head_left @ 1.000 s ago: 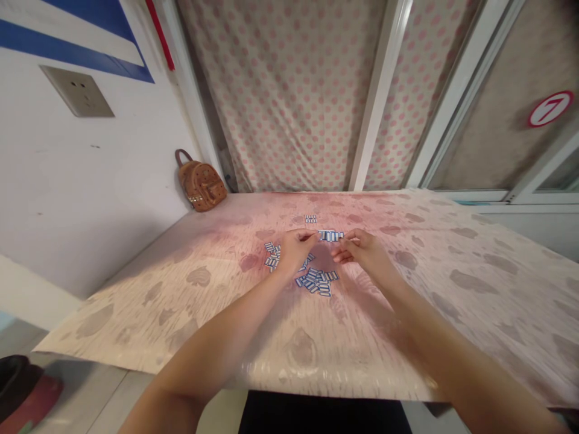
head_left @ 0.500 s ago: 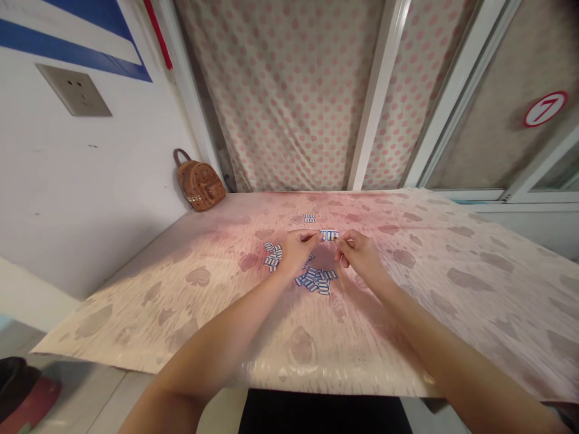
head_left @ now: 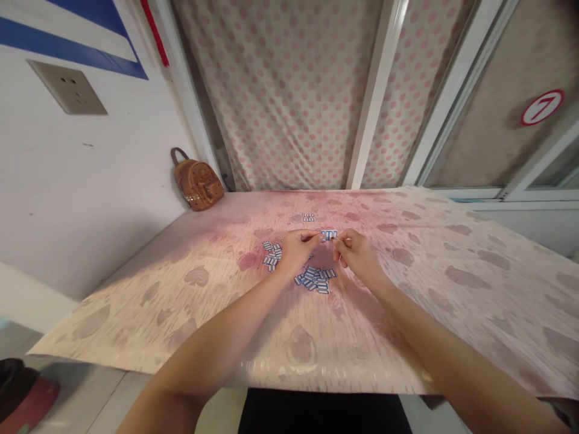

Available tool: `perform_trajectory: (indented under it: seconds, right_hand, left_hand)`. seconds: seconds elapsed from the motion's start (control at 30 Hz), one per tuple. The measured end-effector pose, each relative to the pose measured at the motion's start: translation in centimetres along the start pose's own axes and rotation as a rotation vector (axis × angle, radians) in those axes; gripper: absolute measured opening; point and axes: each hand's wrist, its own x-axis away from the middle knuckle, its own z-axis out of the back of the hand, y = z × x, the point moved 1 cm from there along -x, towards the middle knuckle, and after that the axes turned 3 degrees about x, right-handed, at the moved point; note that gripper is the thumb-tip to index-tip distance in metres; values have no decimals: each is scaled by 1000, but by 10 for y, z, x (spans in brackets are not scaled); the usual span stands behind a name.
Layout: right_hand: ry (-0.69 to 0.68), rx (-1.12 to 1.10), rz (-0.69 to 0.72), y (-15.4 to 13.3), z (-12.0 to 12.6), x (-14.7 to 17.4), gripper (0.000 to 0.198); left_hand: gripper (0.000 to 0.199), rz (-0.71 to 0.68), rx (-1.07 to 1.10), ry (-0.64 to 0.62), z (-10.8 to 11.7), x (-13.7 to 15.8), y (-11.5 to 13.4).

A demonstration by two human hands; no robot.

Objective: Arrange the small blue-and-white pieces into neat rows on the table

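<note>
Between both hands, above the table, is a small flat white piece with blue bars [head_left: 329, 235]. My left hand [head_left: 296, 248] pinches its left end between thumb and fingers. My right hand [head_left: 357, 252] has its thumb and forefinger closed at the right end of the same piece. Below the hands lies a loose pile of similar blue-and-white pieces [head_left: 315, 279]. More of these pieces [head_left: 271, 255] lie left of my left hand, which partly covers them. Farther back, a small group of the pieces [head_left: 309, 217] lies on the table. Their exact kind is too small to tell.
A patterned cloth covers the table [head_left: 199, 325]. A small brown backpack [head_left: 199, 184] stands at the back left against the wall. Behind the table hang dotted curtains [head_left: 289, 96] along white sliding-door frames. A dark and red object [head_left: 27, 392] is on the floor at the left.
The right hand has shifted very slightly left, toward the held piece. The left hand keeps its pinch. The view has tilted a little; the piles are unchanged.
</note>
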Motion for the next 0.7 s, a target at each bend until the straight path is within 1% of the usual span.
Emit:
perform_trajectory:
  seconds: [0.07, 0.13, 0.17, 0.23, 0.27, 0.3, 0.37, 0.43, 0.6, 0.7]
  right_hand:
    - [26, 66, 3, 0, 1, 0, 16]
    - [82, 172, 32, -1, 3, 1, 14]
    - [102, 223, 61, -2, 4, 1, 20]
    - [99, 299, 148, -3, 5, 0, 39]
    - [82, 325, 196, -3, 6, 0, 46]
    - [65, 348, 239, -4, 6, 0, 48]
    - [52, 386, 296, -5, 7, 0, 44]
    - [48, 400, 309, -6, 8, 1, 38]
    - [56, 375, 274, -12, 8, 4, 29]
    - [58, 330, 244, -12, 7, 4, 30]
  left_hand:
    - [23, 10, 7, 8, 0, 0, 0]
    - [22, 17, 24, 9, 2, -1, 1]
    - [22, 20, 33, 7, 2, -2, 1]
    - [21, 31, 43, 4, 3, -3, 2]
    - [21, 40, 45, 3, 4, -3, 2]
    - [21, 50, 48, 2, 4, -4, 2]
    - [21, 68, 59, -9, 5, -4, 3]
    - [21, 85, 73, -18, 5, -4, 4]
    - [21, 110, 110, -41, 4, -3, 4]
    - [22, 109, 116, -47, 6, -5, 4]
